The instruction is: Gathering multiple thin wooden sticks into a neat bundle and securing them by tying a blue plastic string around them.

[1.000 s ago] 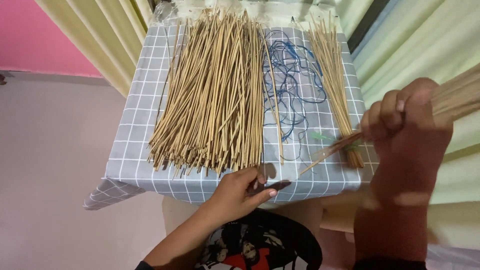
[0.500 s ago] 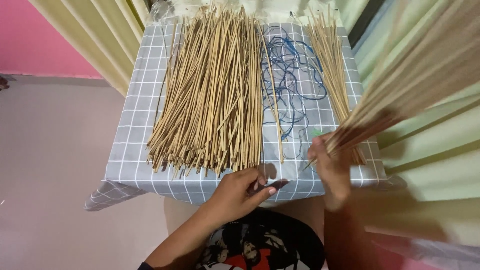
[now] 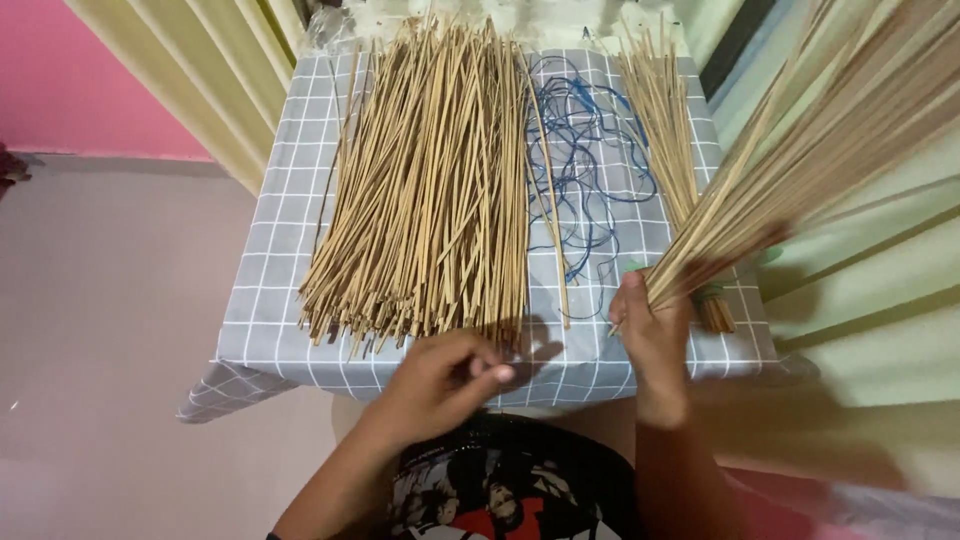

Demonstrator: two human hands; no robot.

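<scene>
My right hand (image 3: 648,325) is shut on the lower end of a bundle of thin tan sticks (image 3: 800,170) that fans up and to the right, past the table's edge. My left hand (image 3: 440,380) hovers at the front edge of the table, fingers loosely curled near the ends of a large loose pile of sticks (image 3: 430,190); whether it pinches a stick cannot be told. A tangle of blue thread (image 3: 585,160) lies between that pile and a smaller tied bundle of sticks (image 3: 665,150) on the right.
The sticks lie on a small table covered with a grey checked cloth (image 3: 270,300). Pale yellow-green curtains (image 3: 200,90) hang behind and to the right. A pink wall is at the far left, with bare floor (image 3: 100,350) below.
My right hand swung the held bundle from a raised position down to the table's right front corner. My left hand shifted slightly left and curled its fingers.
</scene>
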